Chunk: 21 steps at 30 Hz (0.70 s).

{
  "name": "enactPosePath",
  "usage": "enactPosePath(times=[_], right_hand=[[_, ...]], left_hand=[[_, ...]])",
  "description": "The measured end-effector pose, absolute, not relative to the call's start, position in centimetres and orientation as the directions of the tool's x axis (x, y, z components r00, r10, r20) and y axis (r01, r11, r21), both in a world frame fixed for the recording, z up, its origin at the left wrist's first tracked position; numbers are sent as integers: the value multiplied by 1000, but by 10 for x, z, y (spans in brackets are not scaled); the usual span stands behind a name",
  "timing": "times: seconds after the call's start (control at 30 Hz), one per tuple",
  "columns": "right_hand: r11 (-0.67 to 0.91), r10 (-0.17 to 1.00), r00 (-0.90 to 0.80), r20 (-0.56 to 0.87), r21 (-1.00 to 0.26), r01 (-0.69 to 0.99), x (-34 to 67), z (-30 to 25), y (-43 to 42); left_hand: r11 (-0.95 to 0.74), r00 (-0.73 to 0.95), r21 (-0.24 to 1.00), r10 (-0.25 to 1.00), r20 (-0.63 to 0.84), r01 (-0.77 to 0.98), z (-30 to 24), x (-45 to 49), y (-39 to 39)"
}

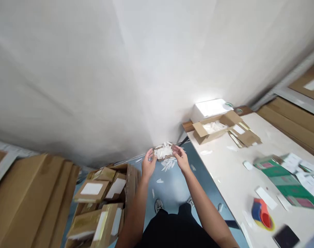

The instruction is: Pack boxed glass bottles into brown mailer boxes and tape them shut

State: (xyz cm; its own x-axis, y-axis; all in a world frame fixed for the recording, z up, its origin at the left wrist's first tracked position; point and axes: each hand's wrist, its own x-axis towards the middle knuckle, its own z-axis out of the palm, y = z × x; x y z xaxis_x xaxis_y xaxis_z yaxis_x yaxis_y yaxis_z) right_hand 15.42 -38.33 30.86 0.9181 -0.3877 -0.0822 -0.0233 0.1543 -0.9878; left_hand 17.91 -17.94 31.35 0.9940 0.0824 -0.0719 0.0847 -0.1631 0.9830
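Note:
Low in front of me, near the foot of the wall, my left hand (148, 164) and my right hand (181, 159) grip opposite sides of a small brown cardboard box (160, 158). White paper-like strips (164, 151) fill it to the top; their exact kind is too small to tell. More white strips (168, 163) lie in a heap on the floor just below the box, and a few are scattered nearby. The fingertips partly hide the box's ends.
To the left stands a large carton (132, 182) full of smaller boxes. At right, a table (206, 162) bears an open cardboard box (203, 137) of white pieces, a tape dispenser (261, 212), a phone (286, 237) and green packaging (281, 179). Shelves with cartons flank both sides.

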Motion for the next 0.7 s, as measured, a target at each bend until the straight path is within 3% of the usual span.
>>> enactPosePath(times=[0.33,0.7], right_hand=[[176,-790,600,-128,-984,21,45,316,-638],[112,-981,170,-90,-986,120,-102,333,-815]], left_hand=[[-129,892,992,-448,-59,1,334,176,-474],[-106,530,976,-848,12,-190,357,86,-716]])
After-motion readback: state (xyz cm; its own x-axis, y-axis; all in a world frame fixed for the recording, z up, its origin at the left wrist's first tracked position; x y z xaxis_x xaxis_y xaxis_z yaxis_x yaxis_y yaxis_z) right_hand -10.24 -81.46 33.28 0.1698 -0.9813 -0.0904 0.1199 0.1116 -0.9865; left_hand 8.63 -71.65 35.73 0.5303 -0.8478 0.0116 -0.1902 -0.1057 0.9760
